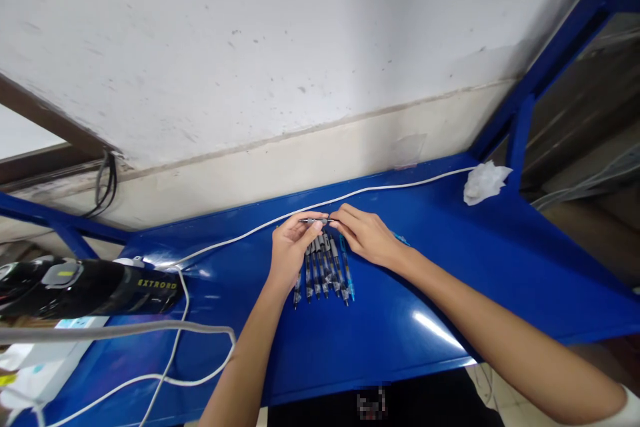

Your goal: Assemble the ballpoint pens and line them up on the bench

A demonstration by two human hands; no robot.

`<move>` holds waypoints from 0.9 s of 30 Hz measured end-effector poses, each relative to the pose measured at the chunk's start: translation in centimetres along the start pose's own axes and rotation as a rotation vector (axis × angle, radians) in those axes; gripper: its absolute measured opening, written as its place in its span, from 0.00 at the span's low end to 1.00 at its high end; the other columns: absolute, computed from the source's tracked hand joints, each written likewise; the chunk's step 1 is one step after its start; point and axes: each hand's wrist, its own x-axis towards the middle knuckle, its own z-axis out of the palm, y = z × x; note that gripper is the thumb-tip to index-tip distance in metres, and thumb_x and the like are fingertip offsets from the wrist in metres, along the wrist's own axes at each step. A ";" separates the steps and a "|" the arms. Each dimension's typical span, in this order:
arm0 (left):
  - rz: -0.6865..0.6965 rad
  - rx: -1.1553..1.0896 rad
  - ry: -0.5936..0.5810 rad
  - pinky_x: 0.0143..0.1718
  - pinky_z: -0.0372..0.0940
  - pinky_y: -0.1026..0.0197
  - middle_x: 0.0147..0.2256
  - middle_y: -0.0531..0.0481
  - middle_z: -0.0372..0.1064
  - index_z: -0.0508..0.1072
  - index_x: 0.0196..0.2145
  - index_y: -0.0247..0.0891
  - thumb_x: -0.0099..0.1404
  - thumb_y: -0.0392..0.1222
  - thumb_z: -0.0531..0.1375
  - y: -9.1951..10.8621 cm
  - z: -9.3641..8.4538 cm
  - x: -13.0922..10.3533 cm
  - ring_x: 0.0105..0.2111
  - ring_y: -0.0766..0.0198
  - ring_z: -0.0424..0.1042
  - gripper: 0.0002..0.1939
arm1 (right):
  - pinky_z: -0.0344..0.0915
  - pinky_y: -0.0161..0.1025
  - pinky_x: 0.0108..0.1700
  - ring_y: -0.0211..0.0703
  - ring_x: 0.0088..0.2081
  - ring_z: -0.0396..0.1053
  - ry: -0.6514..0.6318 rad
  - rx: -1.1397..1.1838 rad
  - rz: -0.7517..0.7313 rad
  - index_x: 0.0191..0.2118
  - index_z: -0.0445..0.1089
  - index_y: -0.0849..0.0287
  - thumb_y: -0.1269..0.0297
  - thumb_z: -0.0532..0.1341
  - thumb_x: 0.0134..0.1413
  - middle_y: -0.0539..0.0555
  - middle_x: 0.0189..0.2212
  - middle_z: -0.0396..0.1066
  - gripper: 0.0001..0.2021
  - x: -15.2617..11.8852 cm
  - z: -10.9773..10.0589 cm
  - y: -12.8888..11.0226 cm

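Note:
Between my two hands lies a slim pen [317, 220], roughly level, with a dark tip at its left end. My left hand [294, 240] is closed on its barrel, thumb in front and fingers behind. The fingertips of my right hand [367, 232] pinch its right end. Just below, a row of several pens [325, 267] rests side by side on the blue table [380, 320]; they have grey and black parts and clear wrapping near the tips. A light-blue pen [349, 270] is at the row's right side. Another light-blue item [401, 239] is partly hidden behind my right forearm.
A white cable [380, 188] runs along the table's back and loops at the left. A black bottle-like object [110, 287] lies at the left beside a white power strip [55, 360]. Crumpled white tissue [485, 182] sits at the back right, near the blue frame [521, 140].

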 end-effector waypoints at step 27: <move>0.016 -0.040 -0.016 0.56 0.74 0.50 0.49 0.40 0.83 0.83 0.48 0.40 0.67 0.45 0.73 0.1 0.3 -0.3 0.51 0.51 0.82 0.13 | 0.65 0.40 0.41 0.46 0.41 0.75 -0.009 0.034 0.024 0.48 0.71 0.54 0.54 0.50 0.82 0.56 0.43 0.77 0.15 0.1 -0.2 -0.2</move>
